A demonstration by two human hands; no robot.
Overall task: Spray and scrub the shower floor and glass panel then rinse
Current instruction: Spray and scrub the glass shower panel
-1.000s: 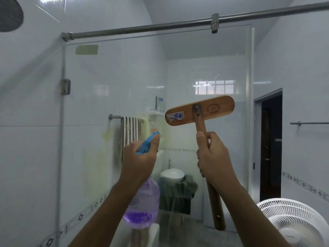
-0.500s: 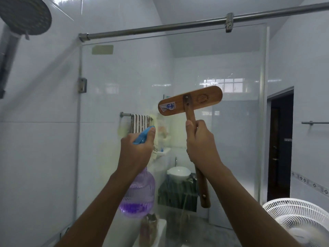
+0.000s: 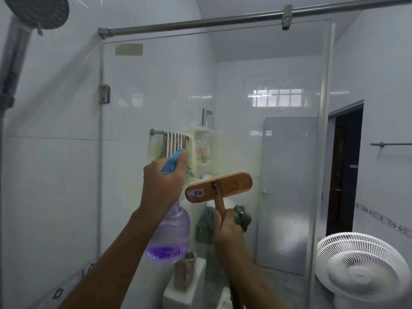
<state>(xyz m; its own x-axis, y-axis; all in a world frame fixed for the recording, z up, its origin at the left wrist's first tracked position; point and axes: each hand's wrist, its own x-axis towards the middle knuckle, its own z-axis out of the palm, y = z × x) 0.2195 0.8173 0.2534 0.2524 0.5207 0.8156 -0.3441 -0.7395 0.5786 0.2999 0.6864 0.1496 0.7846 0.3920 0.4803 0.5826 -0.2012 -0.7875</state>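
The glass panel [image 3: 278, 63] fills the middle of the view, hung under the steel rail [image 3: 200, 21], with a pale yellowish haze on it just beyond the nozzle. Half a second ago the head of the wooden brush [image 3: 219, 187] stood above the left hand [image 3: 163, 184]; now it sits lower than the blue nozzle, just right of that hand and close to the glass, though whether it touches I cannot tell. The spray bottle [image 3: 169, 237], purple liquid pooled at its bottom, is still held up at the panel; the left hand's fingers are curled tight round its neck, one fingertip at the blue sprayer top. The right hand [image 3: 227, 230] is wrapped firmly round the brush handle just below the head. A white fan [image 3: 359, 270] stands lower right; a shower head [image 3: 38, 10] hangs upper left; a striped towel [image 3: 175, 144] behind the glass is partly hidden by the left hand.
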